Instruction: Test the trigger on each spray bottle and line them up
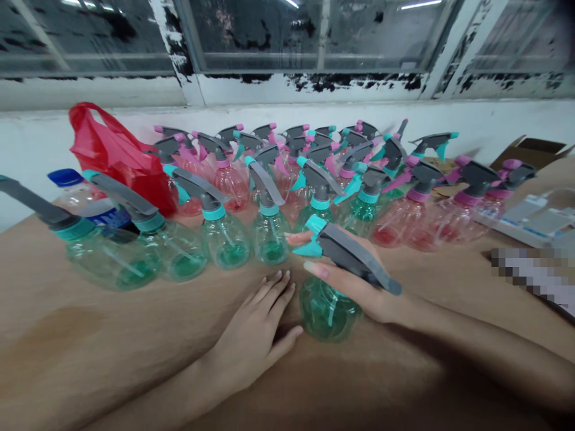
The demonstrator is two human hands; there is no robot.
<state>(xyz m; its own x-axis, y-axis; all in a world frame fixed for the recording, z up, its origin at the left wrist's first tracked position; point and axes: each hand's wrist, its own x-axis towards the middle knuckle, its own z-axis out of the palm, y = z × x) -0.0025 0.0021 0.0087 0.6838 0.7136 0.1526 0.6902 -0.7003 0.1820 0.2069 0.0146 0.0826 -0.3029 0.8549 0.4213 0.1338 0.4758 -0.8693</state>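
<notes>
A green, see-through spray bottle (330, 311) with a grey and turquoise trigger head stands in front of me. Around the neck of it is my right hand (359, 287), thumb on the near side and fingers reaching behind the head. My left hand (256, 326) lies flat on the tabletop just left of the bottle, fingers stretched forward and the thumb pointing at its base. Beyond my hands runs a row of similar bottles, among them a green spray bottle (271, 236) and a pink spray bottle (404, 218).
Several more pink and green sprayers crowd the back of the wooden table (148, 347). A red plastic bag (130, 161) and a blue-capped drink bottle (69, 188) stand at left. An open cardboard box (530, 152) and a white power strip (525, 215) lie at right.
</notes>
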